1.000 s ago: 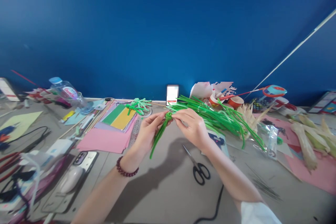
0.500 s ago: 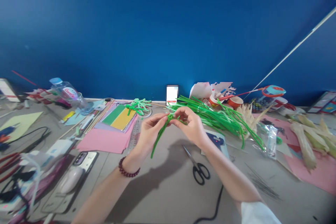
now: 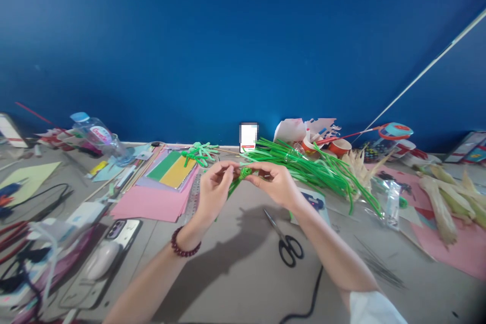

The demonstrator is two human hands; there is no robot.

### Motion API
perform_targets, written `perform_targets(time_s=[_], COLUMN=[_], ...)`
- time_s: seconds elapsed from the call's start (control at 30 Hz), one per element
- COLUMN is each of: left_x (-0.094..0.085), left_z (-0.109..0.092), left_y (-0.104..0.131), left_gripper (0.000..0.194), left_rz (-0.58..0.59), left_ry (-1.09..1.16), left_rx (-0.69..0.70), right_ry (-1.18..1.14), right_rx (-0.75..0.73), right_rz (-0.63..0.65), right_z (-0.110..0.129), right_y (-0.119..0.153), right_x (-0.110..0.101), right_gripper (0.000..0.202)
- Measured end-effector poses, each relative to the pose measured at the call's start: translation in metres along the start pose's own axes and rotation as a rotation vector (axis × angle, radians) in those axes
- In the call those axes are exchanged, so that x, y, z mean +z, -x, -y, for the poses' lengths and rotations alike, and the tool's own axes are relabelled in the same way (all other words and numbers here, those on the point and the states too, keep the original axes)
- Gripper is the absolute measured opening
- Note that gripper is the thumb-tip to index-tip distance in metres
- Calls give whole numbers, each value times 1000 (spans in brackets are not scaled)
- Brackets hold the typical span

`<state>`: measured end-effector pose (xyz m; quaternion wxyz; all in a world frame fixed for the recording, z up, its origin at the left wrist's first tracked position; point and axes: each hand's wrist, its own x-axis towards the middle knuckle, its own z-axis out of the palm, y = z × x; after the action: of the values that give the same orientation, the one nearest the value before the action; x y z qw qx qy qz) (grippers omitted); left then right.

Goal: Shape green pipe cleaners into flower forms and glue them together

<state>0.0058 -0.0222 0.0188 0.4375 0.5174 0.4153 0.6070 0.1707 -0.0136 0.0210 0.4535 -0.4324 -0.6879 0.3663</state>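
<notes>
Behind left fingers [image 3: 227,179], green stems [image 3: 234,187] now half-hidden.

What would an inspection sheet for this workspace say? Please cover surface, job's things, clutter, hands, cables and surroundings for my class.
Surface: grey table, crowded along back and sides.
Job's things: knotted green piece, held above the table.
Clutter: scissors, green stems and husks to the right; bottle, pink paper and mouse to the left.
Hands: left hand and right hand both pinch the green piece.
Cables: black cable at the near edge; others tangled at left.
Surroundings: blue wall behind, upright phone before it; other people, nothing seen.
</notes>
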Motion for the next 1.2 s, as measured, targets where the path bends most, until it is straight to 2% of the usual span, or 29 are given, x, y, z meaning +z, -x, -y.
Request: perform_targets(time_s=[0.13, 0.27, 0.33, 0.5, 0.63, 0.77, 0.93, 1.03, 1.2], left_x=[-5, -15, -20, -28, -28, -29, -30, -28, -27], left_z=[3, 19, 28, 41, 39, 32, 22, 22, 26], left_y=[-10, -27, -35, -44, -40, -35, -31, -30, -28], left_gripper=[22, 36, 38, 22, 19, 16, 20, 24, 40], left_rz=[35, 48, 60, 115, 99, 80, 187, 174, 187], left_ry=[66, -94, -174, -320, -298, -413, -490, -554, -566], left_rx=[-41, 16, -1, -43, -68, -10, 72, 131, 89], right_ry=[-10, 11, 30, 30, 50, 100, 175, 183, 214], right_rx=[8, 13, 12, -5, -16, -31, -71, -70, -57], right_rz=[-7, -20, -34, -40, -40, -50, -84, -88, -88], right_z=[1, 4, 5, 5, 5, 6, 7, 7, 4], right_y=[3, 4, 4, 3, 3, 3, 3, 2, 1], right_x=[-1, -4, -6, -10, -11, -10, -9, -9, -9], right_gripper=[25, 25, 26, 28, 26, 24, 23, 23, 23])
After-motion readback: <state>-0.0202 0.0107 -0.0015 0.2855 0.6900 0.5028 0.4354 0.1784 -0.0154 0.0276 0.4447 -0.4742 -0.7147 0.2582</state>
